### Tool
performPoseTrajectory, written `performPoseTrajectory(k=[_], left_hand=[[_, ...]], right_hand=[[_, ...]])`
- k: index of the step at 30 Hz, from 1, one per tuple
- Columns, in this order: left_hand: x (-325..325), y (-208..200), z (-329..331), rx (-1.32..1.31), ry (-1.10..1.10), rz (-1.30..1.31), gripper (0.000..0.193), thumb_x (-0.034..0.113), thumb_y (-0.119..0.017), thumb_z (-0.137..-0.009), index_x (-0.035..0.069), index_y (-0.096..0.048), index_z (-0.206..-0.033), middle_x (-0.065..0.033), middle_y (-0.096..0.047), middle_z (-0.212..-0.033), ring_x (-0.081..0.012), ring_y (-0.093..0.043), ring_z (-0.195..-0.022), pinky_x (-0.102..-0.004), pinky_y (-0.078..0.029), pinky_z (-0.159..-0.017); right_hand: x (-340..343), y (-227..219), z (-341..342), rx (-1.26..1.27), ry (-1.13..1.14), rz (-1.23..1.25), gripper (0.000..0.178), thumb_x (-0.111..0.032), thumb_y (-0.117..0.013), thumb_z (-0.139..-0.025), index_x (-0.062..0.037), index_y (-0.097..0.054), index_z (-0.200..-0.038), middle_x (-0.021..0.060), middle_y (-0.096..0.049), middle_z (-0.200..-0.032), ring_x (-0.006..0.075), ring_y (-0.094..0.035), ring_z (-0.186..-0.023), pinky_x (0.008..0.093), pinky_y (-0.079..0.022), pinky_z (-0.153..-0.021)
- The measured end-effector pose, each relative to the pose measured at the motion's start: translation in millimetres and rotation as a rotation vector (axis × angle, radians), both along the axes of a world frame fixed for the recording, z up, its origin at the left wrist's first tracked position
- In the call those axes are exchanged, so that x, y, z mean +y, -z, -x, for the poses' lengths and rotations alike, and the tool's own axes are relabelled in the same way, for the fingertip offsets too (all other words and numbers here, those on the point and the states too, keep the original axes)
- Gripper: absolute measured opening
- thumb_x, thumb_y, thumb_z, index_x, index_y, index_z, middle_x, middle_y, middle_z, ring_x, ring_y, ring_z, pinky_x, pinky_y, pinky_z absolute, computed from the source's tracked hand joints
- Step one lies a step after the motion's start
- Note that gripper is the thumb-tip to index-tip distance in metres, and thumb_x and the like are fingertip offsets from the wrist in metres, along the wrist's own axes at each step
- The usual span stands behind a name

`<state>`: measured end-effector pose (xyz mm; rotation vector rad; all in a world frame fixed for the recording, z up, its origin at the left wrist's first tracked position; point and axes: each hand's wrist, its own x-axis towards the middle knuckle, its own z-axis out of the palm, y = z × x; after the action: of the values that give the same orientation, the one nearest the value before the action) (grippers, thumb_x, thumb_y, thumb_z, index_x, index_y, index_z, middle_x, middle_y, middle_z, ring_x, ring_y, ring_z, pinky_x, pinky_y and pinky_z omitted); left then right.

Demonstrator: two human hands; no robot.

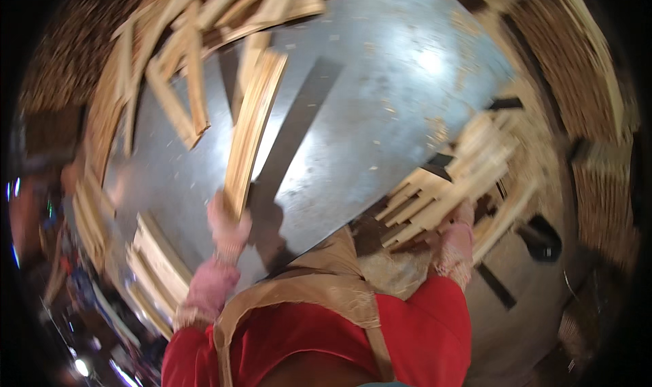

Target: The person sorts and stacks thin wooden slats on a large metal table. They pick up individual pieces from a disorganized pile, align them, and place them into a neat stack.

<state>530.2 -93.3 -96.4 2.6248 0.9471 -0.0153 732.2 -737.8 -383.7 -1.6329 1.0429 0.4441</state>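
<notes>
In a pale pink glove, my left hand (227, 224) is closed around the near end of a narrow wooden board (252, 132) with lengthwise grain lines. The board is tilted up, pointing away from me, and throws a dark shadow on the grey metal tabletop (360, 122). Over on the right, my right hand (458, 216) is against the near side of a pile of pale wooden slats (468, 163). Blur and the slats hide its fingers, so I cannot make out whether it grips one.
Many loose wooden strips (272, 3) lie heaped along the far left of the table. More boards (159, 258) stand beside my left forearm. Sawdust and shavings (438, 129) are scattered toward the right edge. Stacked wood (564, 61) lines the far right, near a black object (541, 237).
</notes>
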Motion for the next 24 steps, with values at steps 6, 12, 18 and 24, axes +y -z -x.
performPoseTrajectory(k=[6, 12, 18, 24], left_hand=[[27.4, 36.0, -71.7, 0.015, -0.008, -0.175, 0.086, 0.038, -0.09, -0.078, 0.006, -0.049, -0.147, -0.022, -0.064, -0.13, -0.0453, -0.061, -0.123, -0.0552, -0.053, -0.105], [26.3, 34.0, -11.0, 0.002, -0.266, 0.392, 0.09, 0.033, -0.088, -0.081, 0.008, -0.047, -0.156, -0.0173, -0.067, -0.127, -0.0331, -0.068, -0.113, -0.0486, -0.058, -0.098], [27.0, -51.4, 98.4, -0.515, -0.471, 1.466, 0.095, 0.033, -0.091, -0.08, -0.003, -0.046, -0.156, -0.0197, -0.07, -0.126, -0.0274, -0.074, -0.099, -0.0429, -0.063, -0.09], [68.4, -45.3, 151.1, -0.735, -0.683, 1.469, 0.073, 0.027, -0.08, -0.086, -0.009, -0.054, -0.144, -0.018, -0.074, -0.117, -0.0261, -0.075, -0.102, -0.0421, -0.063, -0.089]], right_hand=[[-9.4, -62.4, -37.9, 0.202, -0.405, 0.525, 0.08, -0.057, -0.052, -0.103, 0.0057, -0.049, -0.152, 0.0305, -0.067, -0.139, 0.0454, -0.064, -0.13, 0.0508, -0.046, -0.109], [37.9, -206.2, -159.3, -0.386, -0.451, 0.993, 0.077, -0.055, -0.052, -0.104, 0.0001, -0.047, -0.158, 0.0327, -0.06, -0.149, 0.051, -0.06, -0.132, 0.0517, -0.046, -0.112], [259.5, -295.2, -198.0, -1.203, -0.882, 0.758, 0.054, -0.023, -0.056, -0.11, 0.0023, -0.052, -0.157, 0.0205, -0.061, -0.153, 0.0289, -0.062, -0.133, 0.0392, -0.047, -0.116], [623.5, -294.3, 47.1, -0.726, -1.63, -0.559, 0.044, -0.025, -0.064, -0.108, 0.002, -0.061, -0.143, 0.0142, -0.069, -0.135, 0.0225, -0.065, -0.12, 0.0371, -0.051, -0.104]])
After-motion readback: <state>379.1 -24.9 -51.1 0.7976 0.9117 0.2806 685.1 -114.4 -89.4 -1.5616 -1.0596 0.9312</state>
